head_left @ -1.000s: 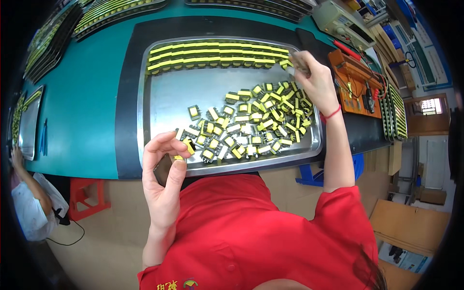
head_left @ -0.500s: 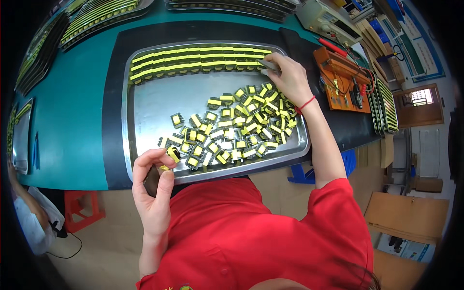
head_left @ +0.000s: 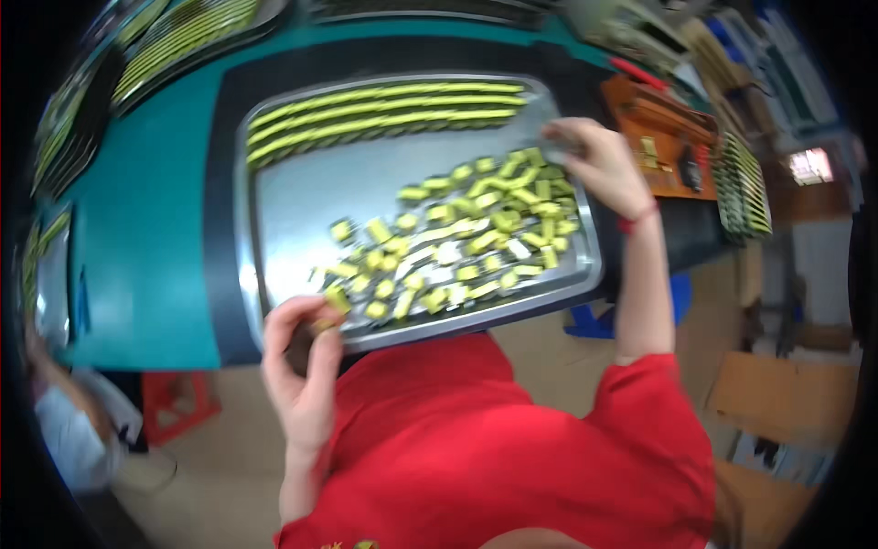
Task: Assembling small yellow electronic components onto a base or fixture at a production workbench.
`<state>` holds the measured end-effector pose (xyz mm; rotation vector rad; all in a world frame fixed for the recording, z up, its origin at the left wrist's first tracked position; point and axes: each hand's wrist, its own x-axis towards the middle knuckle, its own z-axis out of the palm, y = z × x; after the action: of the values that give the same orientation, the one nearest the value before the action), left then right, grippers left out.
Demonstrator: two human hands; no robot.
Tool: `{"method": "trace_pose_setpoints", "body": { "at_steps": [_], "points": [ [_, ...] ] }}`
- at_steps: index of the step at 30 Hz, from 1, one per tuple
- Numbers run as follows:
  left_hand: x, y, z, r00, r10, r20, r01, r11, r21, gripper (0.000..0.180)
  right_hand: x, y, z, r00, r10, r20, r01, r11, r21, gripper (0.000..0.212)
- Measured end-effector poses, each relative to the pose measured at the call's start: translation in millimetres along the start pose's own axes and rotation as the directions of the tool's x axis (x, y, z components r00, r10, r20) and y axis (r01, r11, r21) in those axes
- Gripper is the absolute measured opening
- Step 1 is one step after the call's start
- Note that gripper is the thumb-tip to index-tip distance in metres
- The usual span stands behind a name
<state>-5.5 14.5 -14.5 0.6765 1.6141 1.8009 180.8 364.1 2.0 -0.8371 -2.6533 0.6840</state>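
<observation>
A metal tray (head_left: 302, 215) lies before me on a black mat, holding small transformers wrapped in yellow tape. Neat rows of transformers (head_left: 384, 114) line its far side, while a loose heap of transformers (head_left: 485, 224) covers the middle and right. At the tray's near left corner, my left hand (head_left: 306, 361) is curled, thumb and index finger closing on a small transformer (head_left: 324, 326), blurred and partly hidden. Over the right rim, my right hand (head_left: 599, 165), with a red cord at the wrist, pinches a small grey flat piece (head_left: 554, 148), smeared by motion.
Stacked trays of transformers (head_left: 187, 46) stand at the far left. An orange tool box (head_left: 658, 137) sits beyond my right hand, with more filled trays (head_left: 739, 183) beside it. A person's arm (head_left: 69, 384) shows at the left, near a red stool (head_left: 178, 403).
My right hand has moved right, away from the end of the rows, to the tray's right rim, keeping the grey piece. My left fingertips have drawn closer together. The whole view has shifted slightly.
</observation>
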Motion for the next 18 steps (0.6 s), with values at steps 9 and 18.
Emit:
{"method": "trace_pose_setpoints", "body": {
  "at_steps": [9, 18],
  "points": [
    [-7.5, -5.4, 0.2, 0.998, 0.055, -0.009, -0.055, 0.998, -0.030, 0.027, 15.4, -11.6, 8.2, 0.982, 0.037, 0.186, -0.040, 0.999, 0.013, 0.030],
    [-2.4, -8.3, -2.7, 0.997, 0.038, 0.061, -0.033, 0.995, -0.092, 0.027, 0.8, -15.0, 23.7, 0.983, 0.060, -0.171, -0.021, 0.975, 0.220, 0.047]
  ]
}}
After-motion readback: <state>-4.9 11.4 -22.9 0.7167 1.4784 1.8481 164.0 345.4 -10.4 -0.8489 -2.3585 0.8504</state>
